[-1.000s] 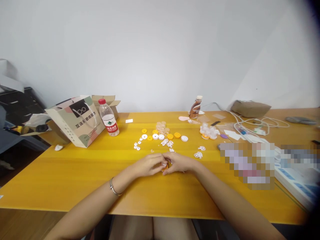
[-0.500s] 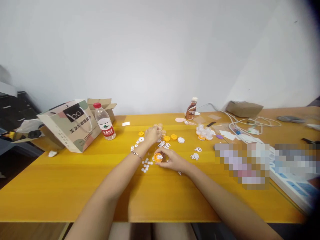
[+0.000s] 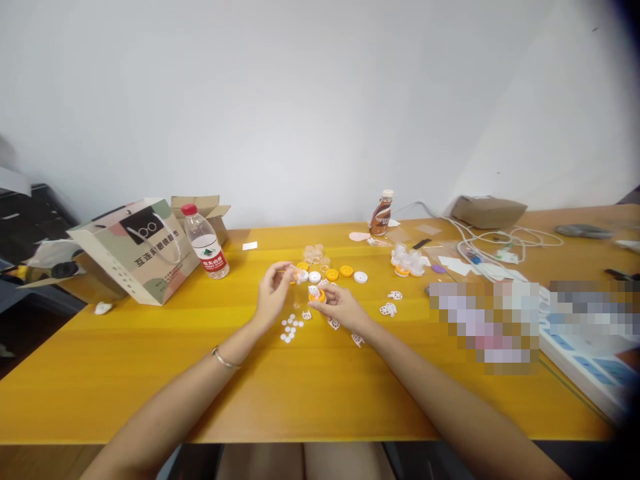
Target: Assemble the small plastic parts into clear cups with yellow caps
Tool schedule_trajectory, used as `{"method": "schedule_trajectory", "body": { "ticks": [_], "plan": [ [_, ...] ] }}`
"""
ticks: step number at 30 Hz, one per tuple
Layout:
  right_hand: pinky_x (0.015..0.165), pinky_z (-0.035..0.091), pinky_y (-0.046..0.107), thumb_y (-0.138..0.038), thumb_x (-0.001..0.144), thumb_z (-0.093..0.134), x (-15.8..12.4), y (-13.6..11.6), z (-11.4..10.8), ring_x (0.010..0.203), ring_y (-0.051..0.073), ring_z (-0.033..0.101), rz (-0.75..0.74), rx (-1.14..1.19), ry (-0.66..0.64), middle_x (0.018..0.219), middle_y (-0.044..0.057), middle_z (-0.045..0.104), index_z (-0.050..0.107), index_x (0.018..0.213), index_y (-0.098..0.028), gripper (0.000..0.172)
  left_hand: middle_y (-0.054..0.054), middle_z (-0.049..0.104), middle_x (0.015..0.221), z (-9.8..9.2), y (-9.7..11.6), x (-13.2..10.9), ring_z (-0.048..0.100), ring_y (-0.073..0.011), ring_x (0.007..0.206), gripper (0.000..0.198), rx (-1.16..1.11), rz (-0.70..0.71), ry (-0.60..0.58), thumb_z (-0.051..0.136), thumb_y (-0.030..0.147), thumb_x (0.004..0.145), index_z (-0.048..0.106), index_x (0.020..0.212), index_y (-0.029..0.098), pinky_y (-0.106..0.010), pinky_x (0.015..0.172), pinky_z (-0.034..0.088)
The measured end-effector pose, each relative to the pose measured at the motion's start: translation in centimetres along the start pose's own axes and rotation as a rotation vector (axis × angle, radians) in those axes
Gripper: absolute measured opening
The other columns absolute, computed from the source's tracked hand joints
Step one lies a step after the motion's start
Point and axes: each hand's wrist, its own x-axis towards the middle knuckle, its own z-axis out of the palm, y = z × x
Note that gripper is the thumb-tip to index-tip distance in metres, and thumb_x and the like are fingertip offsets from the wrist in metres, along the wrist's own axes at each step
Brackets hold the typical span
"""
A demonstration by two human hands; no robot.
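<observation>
My right hand [image 3: 339, 308] rests on the yellow table [image 3: 150, 360] and pinches a small orange cap [image 3: 316, 295] with a white piece on top. Just left of it, my left hand [image 3: 273, 291] is lifted a little, its fingers closed round a small clear part that I cannot name. Several tiny white discs [image 3: 291, 327] lie below the hands. Behind the hands lie orange caps [image 3: 339, 272], white caps [image 3: 315, 276] and clear little cups [image 3: 315, 253]. White patterned cut-outs [image 3: 389, 309] lie to the right.
A paper gift bag [image 3: 137, 250], a cardboard box and a water bottle [image 3: 205, 242] stand at the back left. A brown drink bottle [image 3: 381, 213] is at the back centre. Cables [image 3: 495, 243], a brown parcel [image 3: 487, 211] and a pile of assembled caps [image 3: 407, 262] lie to the right.
My left hand left the right hand, reached out to the clear cups, then came back holding a small part. My right hand moved slightly forward with the orange cap. Small white discs now show.
</observation>
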Motion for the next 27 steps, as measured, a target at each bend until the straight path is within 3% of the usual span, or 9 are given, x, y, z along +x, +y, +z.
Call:
{"method": "schedule_trajectory", "body": {
  "ticks": [3,7,14,21,25,27],
  "plan": [
    [0.04,0.031,0.018,-0.042,0.06,0.067,-0.1,0.1,0.0,0.042,0.005,0.038,0.021,-0.035,-0.021,0.054,-0.005,0.049,0.058,0.09,-0.015,0.041,-0.005,0.058,0.092,-0.5,0.6,-2.2,0.055,-0.0122,0.079,0.026,0.014,0.035,-0.08,0.051,0.032,0.08,0.054,0.101,0.017,-0.024,0.074,0.044],
    [0.04,0.03,0.018,-0.042,0.061,0.066,0.0,0.5,0.0,0.042,0.005,0.038,0.03,-0.041,-0.094,0.058,-0.003,0.052,0.059,0.093,-0.015,0.043,-0.005,0.057,0.088,0.1,0.4,-3.2,0.055,-0.013,0.077,0.026,0.095,0.105,-0.214,0.058,0.03,0.075,0.056,0.097,0.016,-0.025,0.071,0.044],
    [0.041,0.031,0.018,-0.038,0.059,0.069,-0.2,0.5,0.2,0.045,0.006,0.04,0.009,-0.048,-0.064,0.056,-0.005,0.05,0.058,0.093,-0.016,0.042,-0.005,0.059,0.085,-0.3,0.1,-3.1,0.056,-0.0131,0.076,0.021,0.045,0.0,-0.249,0.058,0.025,0.075,0.055,0.093,0.014,-0.026,0.073,0.045],
    [0.046,0.036,0.018,-0.039,0.067,0.062,-0.6,-0.5,0.0,0.046,0.006,0.044,0.035,-0.01,-0.271,0.056,-0.005,0.048,0.058,0.081,-0.016,0.028,-0.007,0.06,0.093,-1.4,0.8,-2.4,0.057,-0.0162,0.086,0.024,-0.104,-0.076,-0.45,0.056,0.024,0.075,0.055,0.097,0.014,-0.029,0.08,0.044],
    [0.047,0.036,0.019,-0.04,0.069,0.061,-0.6,-0.4,-0.1,0.047,0.006,0.044,0.04,0.001,-0.298,0.058,-0.005,0.048,0.057,0.08,-0.016,0.027,-0.008,0.059,0.097,-2.1,1.5,-1.9,0.055,-0.0167,0.091,0.028,0.027,0.063,-0.563,0.052,0.023,0.079,0.056,0.106,0.017,-0.031,0.084,0.041],
    [0.048,0.037,0.019,-0.04,0.07,0.06,-0.6,-0.4,0.0,0.049,0.006,0.044,0.015,-0.014,-0.279,0.06,-0.004,0.049,0.057,0.083,-0.016,0.028,-0.007,0.06,0.095,-2.2,1.7,-1.8,0.055,-0.0164,0.09,0.028,0.149,0.147,-0.561,0.052,0.023,0.079,0.058,0.105,0.018,-0.031,0.084,0.04]
  ]
}}
